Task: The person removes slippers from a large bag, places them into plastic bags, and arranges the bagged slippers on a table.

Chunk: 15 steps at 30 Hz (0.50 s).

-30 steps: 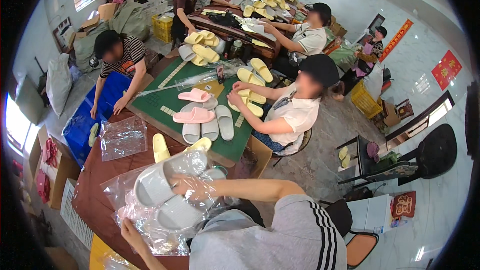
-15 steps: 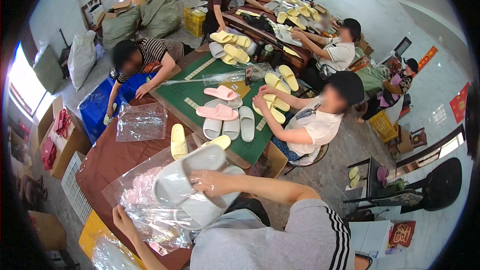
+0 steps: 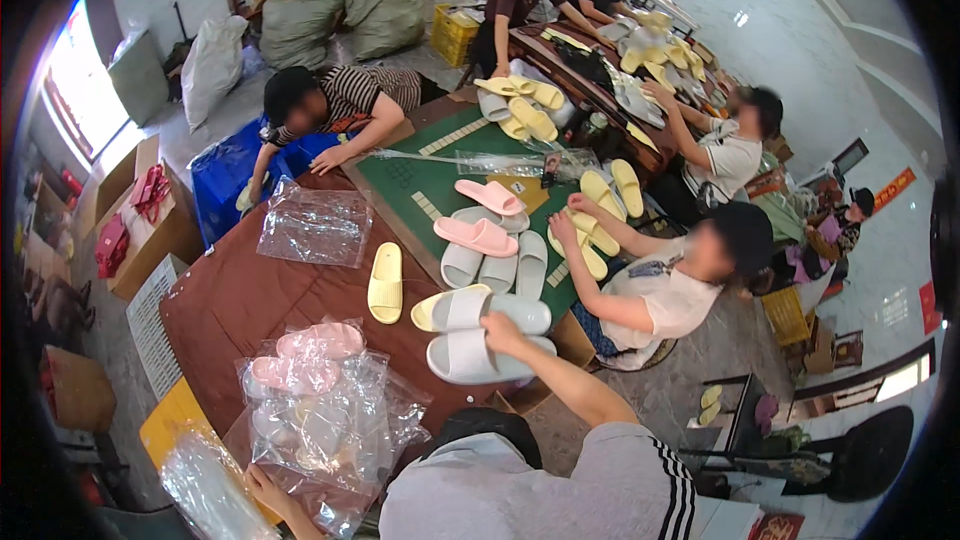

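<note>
A pair of grey slippers (image 3: 465,356) lies at the right edge of the brown-covered table. My right hand (image 3: 507,333) is closed on them, its fingers tucked in by the straps. A yellow slipper (image 3: 424,312) shows partly from under the upper grey one. At the lower left, my left hand (image 3: 268,490) is open, fingers loosely extended, between a stack of clear plastic bags (image 3: 205,485) and a pile of bagged slippers (image 3: 325,400). Pink and pale slippers show through that pile's film. Another yellow slipper (image 3: 385,283) lies alone farther up.
On the adjoining green table (image 3: 400,175) are grey, pink and yellow slippers. A flat clear bag (image 3: 315,225) lies on the brown cloth (image 3: 215,300). A co-worker in white (image 3: 650,290) sits at the right; another in stripes (image 3: 350,105) leans over a blue container (image 3: 225,175).
My right hand has brought the grey slippers from above the bagged pile to the table's right edge. My left hand has moved down toward the stack of bags. The view has shifted.
</note>
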### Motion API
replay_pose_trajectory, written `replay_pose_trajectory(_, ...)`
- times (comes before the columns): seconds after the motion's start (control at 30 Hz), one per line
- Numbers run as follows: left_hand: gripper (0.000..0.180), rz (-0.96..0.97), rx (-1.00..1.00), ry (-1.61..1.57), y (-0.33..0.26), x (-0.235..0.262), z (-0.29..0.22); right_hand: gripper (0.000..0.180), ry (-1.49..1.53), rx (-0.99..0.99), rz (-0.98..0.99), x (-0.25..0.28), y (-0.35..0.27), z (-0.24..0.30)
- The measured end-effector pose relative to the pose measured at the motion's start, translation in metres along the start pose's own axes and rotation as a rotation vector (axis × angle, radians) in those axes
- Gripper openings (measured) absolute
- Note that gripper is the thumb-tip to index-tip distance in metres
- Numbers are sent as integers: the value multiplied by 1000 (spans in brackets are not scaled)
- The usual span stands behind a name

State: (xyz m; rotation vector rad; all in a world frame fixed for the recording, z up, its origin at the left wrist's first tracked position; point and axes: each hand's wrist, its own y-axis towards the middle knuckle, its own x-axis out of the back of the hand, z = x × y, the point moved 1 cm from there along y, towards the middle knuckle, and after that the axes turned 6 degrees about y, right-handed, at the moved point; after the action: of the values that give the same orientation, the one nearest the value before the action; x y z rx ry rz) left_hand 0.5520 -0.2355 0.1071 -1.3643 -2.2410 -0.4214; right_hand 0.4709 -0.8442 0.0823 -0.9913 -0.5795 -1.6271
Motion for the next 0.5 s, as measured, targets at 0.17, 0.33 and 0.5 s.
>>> replay_pose_trajectory(0.17, 46, 114, 74, -89, -26, -1, -21, 14, -154, -94, -228, 77, 103, -53)
replay_pose_trajectory(0.33, 50, 99, 134, -345, -47, 6, -19, 29, -249, -138, -418, 106, 156, -45)
replay_pose_trajectory(0.5, 43, 128, 85, 40, -39, -28, -73, 51, 546, -205, 129, -22, 127, -44)
